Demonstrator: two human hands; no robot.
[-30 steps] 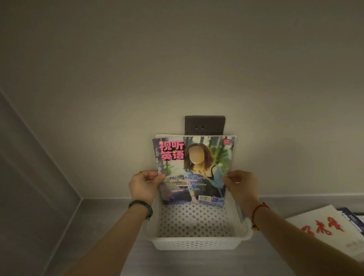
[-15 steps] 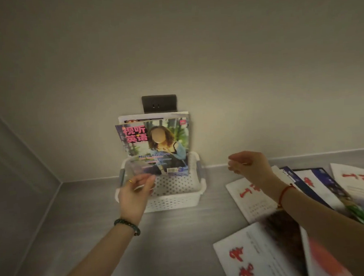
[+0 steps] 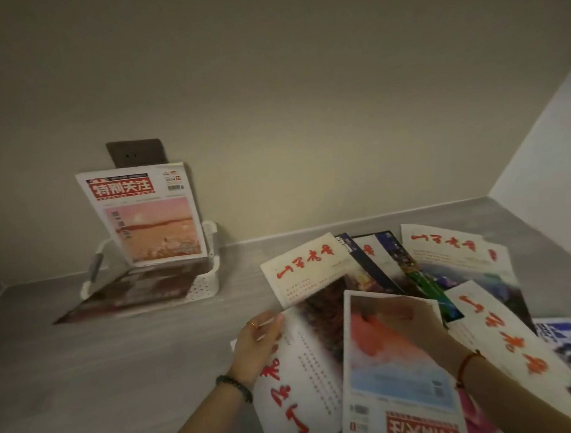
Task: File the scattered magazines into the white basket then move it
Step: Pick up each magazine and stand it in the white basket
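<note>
The white perforated basket [image 3: 204, 290] stands at the back left against the wall. One magazine with a red title block [image 3: 145, 217] stands upright in it. A dark-covered magazine [image 3: 132, 294] lies tipped forward over the basket's front rim onto the grey surface. Several scattered magazines [image 3: 445, 267] overlap at the right. My left hand [image 3: 256, 345] grips the left edge of a white magazine with red calligraphy [image 3: 302, 374]. My right hand [image 3: 424, 330] holds the top right of an orange-and-blue magazine [image 3: 391, 363], which lies on the pile.
A dark wall socket [image 3: 135, 153] sits just above the basket. The grey surface [image 3: 120, 374] runs into wall corners at far left and at right [image 3: 488, 195]. A blue-and-white magazine [image 3: 568, 344] lies at the right edge.
The magazine with the woman on its cover has fallen forward out of the basket. Both hands left it and moved right and down onto the pile, each taking hold of a magazine.
</note>
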